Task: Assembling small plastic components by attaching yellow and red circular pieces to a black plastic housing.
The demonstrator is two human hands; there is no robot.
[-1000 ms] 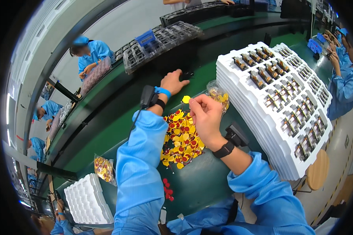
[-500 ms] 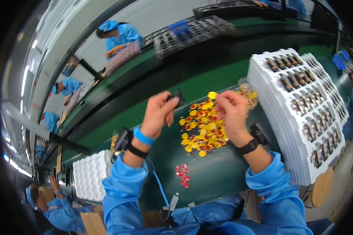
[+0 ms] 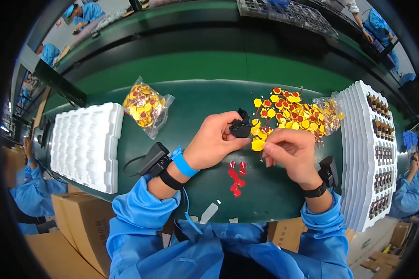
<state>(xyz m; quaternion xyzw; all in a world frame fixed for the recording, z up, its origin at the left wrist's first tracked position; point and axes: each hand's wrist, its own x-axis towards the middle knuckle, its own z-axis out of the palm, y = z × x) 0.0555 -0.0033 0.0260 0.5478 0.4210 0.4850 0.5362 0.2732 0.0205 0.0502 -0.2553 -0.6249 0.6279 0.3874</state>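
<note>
My left hand (image 3: pixel 214 142) is closed around a small black plastic part (image 3: pixel 240 127), whose upper end sticks out past the fingers. Close on its right, my right hand (image 3: pixel 291 153) pinches a yellow hexagonal piece (image 3: pixel 258 145) between thumb and fingertips. The piece sits just below the black part, and I cannot tell whether they touch. Beyond my right hand spreads a loose pile of yellow hexagonal pieces (image 3: pixel 291 112), several with red discs and thin wires. Nearer to me, a small cluster of red round pieces (image 3: pixel 236 179) lies on the green tabletop (image 3: pixel 191 104).
At left stand a clear bag of yellow pieces (image 3: pixel 144 106) and a white moulded tray (image 3: pixel 84 144). Another bag (image 3: pixel 331 114) leans by stacked white trays (image 3: pixel 356 162) filled with small parts at right. A pale flat strip (image 3: pixel 209 212) lies at the front edge. Co-workers sit around.
My hands have come together, bringing the yellow piece near the black part. The whole view has shifted and levelled, showing more of the left side of the table.
</note>
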